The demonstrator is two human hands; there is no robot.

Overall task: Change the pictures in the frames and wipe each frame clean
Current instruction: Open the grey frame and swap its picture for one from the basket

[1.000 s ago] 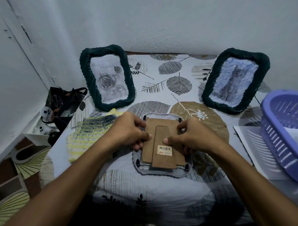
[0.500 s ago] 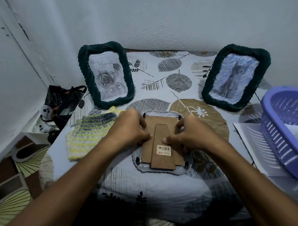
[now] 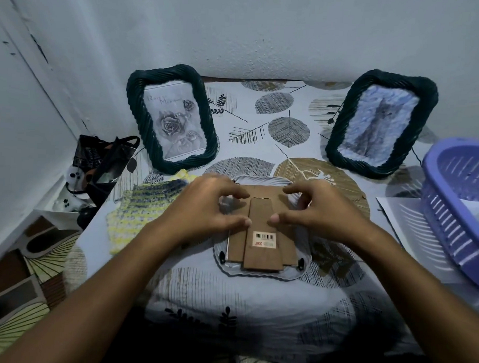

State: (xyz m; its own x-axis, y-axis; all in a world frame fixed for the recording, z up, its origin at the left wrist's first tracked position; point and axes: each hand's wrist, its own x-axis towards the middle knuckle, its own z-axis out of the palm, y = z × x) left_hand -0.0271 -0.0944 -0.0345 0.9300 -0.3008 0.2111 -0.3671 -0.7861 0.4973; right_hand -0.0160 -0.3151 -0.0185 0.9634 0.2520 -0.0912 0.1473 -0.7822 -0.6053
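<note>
A purple slotted basket (image 3: 462, 207) is sitting at the right edge of the leaf-print cloth (image 3: 262, 127), overlapping white paper sheets (image 3: 404, 216). A black bag (image 3: 102, 161) is leaning against the left wall (image 3: 30, 117).

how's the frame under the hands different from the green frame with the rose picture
The frame under the hands lies face down, brown backing up; the rose frame stands upright, picture showing. The flat frame's rim is pale and silvery; the rose frame's rim is dark green and rope-like. Both are upright rectangles on the same leaf-print cloth.
</note>
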